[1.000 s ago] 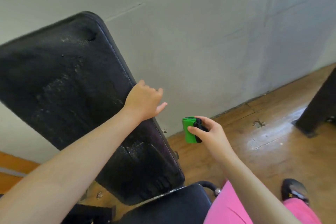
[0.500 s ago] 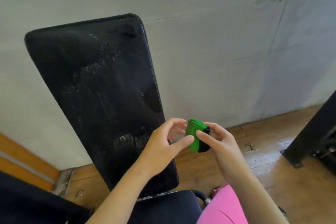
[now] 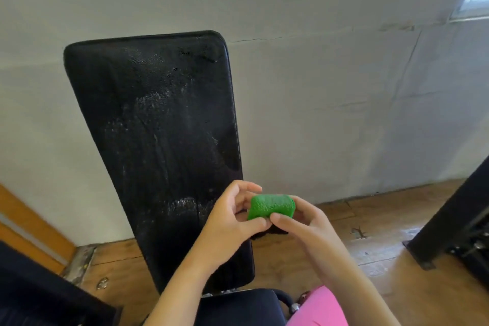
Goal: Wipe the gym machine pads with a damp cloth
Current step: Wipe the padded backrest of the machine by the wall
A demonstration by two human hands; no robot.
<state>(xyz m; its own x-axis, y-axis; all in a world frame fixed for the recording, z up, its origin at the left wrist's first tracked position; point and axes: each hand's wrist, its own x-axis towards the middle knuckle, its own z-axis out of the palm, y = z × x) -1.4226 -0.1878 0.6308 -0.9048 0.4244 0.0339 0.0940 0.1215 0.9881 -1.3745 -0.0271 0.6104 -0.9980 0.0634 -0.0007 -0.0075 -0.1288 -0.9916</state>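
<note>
Inventory, head view.

- Back pad: black, leaning back against the pale wall, its face streaked and beaded with wet patches.
- Green cloth: folded into a small block and held in front of the pad's lower right corner. There is a dark layer beneath it, possibly a second material; I can't tell.
- My left hand: pinches the cloth's left end, fingers curled over the top.
- My right hand: grips the right end, thumb on the near edge, its tip touching my left thumb.
- Seat pad: black, just below the back pad.
- Pink trouser leg: beside the seat.
- Wooden floor.
- Dark machine frame: at the right edge, well apart from the pad.
</note>
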